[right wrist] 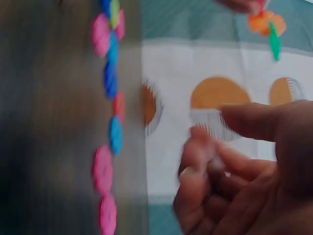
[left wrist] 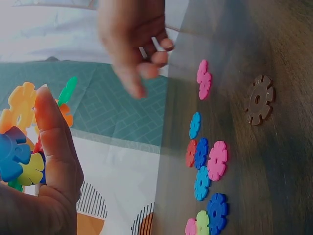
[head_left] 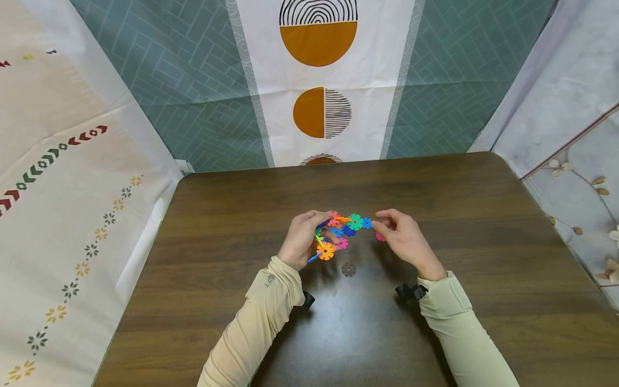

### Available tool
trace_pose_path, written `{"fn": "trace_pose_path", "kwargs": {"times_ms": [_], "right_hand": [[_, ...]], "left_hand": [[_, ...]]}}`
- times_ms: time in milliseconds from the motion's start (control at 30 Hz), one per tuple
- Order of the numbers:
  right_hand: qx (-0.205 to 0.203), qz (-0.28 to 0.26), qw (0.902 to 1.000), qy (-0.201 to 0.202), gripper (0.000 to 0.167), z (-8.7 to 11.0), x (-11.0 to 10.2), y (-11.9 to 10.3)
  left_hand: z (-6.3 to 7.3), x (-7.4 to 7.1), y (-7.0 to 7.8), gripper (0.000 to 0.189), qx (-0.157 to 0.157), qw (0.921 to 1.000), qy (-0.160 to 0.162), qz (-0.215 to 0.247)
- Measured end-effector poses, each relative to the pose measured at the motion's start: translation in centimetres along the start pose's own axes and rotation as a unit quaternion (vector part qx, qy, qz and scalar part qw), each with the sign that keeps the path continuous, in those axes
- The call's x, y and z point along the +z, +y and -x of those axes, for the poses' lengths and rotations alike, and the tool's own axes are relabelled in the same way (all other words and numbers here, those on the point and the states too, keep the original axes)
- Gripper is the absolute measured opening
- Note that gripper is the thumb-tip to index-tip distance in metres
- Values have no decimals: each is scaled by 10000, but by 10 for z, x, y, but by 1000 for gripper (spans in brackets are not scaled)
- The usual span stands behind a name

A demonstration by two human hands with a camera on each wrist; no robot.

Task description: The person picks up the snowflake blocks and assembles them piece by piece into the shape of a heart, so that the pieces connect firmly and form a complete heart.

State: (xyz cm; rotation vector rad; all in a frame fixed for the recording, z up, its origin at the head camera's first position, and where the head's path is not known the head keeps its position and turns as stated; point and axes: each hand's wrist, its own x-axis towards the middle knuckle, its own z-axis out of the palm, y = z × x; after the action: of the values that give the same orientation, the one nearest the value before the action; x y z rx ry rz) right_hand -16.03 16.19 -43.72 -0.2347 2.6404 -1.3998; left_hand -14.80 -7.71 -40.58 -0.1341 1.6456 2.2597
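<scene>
My left hand [head_left: 304, 239] holds a cluster of joined, notched plastic discs, with an orange disc [head_left: 325, 251] at its near side. A green disc [right wrist: 275, 41] sticks out at the cluster's end, beside another orange disc [right wrist: 266, 23]. Blue and yellow discs [left wrist: 30, 169] show against the left palm in the left wrist view. To the right, my right hand [head_left: 405, 239] hovers above the table, fingers loosely bent and thumb apart. Nothing is between them in the right wrist view [right wrist: 234, 171]. A pink disc [left wrist: 204, 79] lies on the table near it.
Loose discs form a rough row across the wooden table [head_left: 217, 226], among them a pink one [left wrist: 217, 161], a dark blue one [left wrist: 217, 214] and a light blue one [left wrist: 194, 125]. A brown disc [head_left: 348, 269] lies apart, nearer me. Patterned cloth [head_left: 193, 80] hangs behind the table.
</scene>
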Motion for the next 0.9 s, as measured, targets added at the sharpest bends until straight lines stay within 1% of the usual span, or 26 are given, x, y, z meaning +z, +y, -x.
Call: {"fn": "trace_pose_path", "kwargs": {"times_ms": [67, 133, 233, 300, 467, 700, 800, 900], "right_hand": [[223, 562, 9981, -115, 47, -3, -2, 6], [462, 975, 9939, -234, 49, -6, -2, 12], [743, 1375, 9872, -321, 53, -10, 0, 21], [849, 1520, 9842, -312, 54, -12, 2, 25], [930, 1662, 9813, -295, 48, -15, 3, 31], [852, 1670, 9819, -287, 35, -17, 4, 33], [858, 1595, 9832, -239, 33, -16, 5, 34], [784, 1381, 9872, -175, 30, -15, 6, 34]], "left_hand": [[0, -1, 0, 30, -15, 10000, -8, -22], [0, -1, 0, 31, -21, 10000, -33, -42], [1, -2, 0, 32, -20, 10000, -56, -62], [1, -2, 0, 31, -23, 10000, -56, -56], [1, -1, 0, 31, -32, 10000, -31, -17], [0, -2, 1, 31, -24, 10000, -36, 81], [0, -2, 2, 33, -29, 10000, -44, 77], [0, -3, 2, 34, -24, 9999, -64, 82]]}}
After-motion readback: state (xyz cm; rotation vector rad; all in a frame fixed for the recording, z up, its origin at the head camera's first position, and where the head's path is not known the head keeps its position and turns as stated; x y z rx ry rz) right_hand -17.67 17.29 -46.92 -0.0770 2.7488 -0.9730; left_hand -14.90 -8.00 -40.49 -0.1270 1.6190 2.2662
